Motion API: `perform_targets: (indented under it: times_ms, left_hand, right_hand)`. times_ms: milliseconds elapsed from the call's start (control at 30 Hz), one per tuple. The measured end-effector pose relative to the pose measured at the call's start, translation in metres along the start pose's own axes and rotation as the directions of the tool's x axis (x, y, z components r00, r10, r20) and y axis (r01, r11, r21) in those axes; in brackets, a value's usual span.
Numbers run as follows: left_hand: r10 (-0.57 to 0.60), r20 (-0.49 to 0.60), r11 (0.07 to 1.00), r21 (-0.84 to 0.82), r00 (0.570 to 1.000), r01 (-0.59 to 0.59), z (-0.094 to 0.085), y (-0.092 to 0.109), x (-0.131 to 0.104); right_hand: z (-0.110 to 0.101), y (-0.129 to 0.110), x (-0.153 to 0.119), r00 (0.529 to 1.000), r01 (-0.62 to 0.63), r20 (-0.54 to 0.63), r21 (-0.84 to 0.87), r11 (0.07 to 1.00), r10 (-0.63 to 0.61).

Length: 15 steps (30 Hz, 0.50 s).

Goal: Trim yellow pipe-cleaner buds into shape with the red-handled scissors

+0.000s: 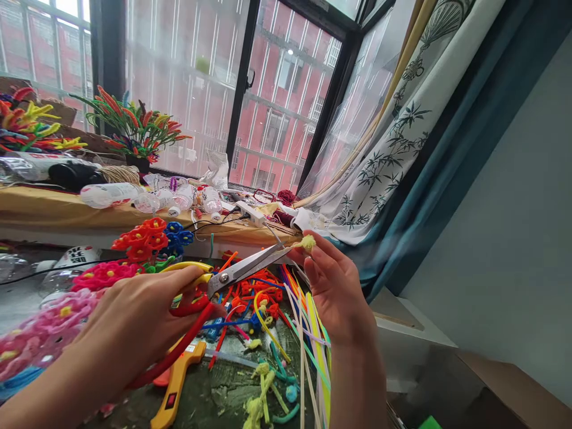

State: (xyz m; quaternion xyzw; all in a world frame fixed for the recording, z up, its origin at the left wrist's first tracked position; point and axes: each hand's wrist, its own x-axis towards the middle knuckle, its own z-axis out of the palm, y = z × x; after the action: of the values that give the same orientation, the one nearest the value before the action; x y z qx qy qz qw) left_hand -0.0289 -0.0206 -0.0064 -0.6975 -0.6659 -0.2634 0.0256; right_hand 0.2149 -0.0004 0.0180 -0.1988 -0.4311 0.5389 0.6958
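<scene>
My left hand (152,310) is closed round the red and yellow handles of a pair of scissors (250,264). The blades point up and to the right, their tips close to the fingers of my other hand. Between thumb and fingertips, my right hand (333,280) pinches a small pale yellow fuzzy piece (308,242), which looks like a bit of pipe cleaner. Whether the blades touch it I cannot tell. Below, long pipe cleaners (313,333) in white, yellow and green lie beside my right wrist.
An orange hot glue gun (179,381) lies on the dark table. Red pipe-cleaner pieces (259,292) and yellow-green ones (259,393) are scattered about. Finished pipe-cleaner flowers (140,241) stand at left. Plastic bottles (109,195) and a power strip (250,213) sit on the windowsill.
</scene>
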Motion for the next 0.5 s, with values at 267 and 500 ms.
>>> perform_targets:
  times_ms: [267,500]
  left_hand:
    - [-0.019,0.075,0.999,0.027,0.997,0.017,0.0009,-0.0041,0.0013]
    - [0.033,0.072,0.999,0.0,0.997,-0.033,0.0059,-0.0054,0.0014]
  right_hand:
    - [-0.0012,0.0011,0.0008,1.0,0.002,0.0,0.008,1.0,-0.002]
    - [-0.0007,0.0014,0.0008,1.0,-0.017,-0.014,0.018,1.0,0.018]
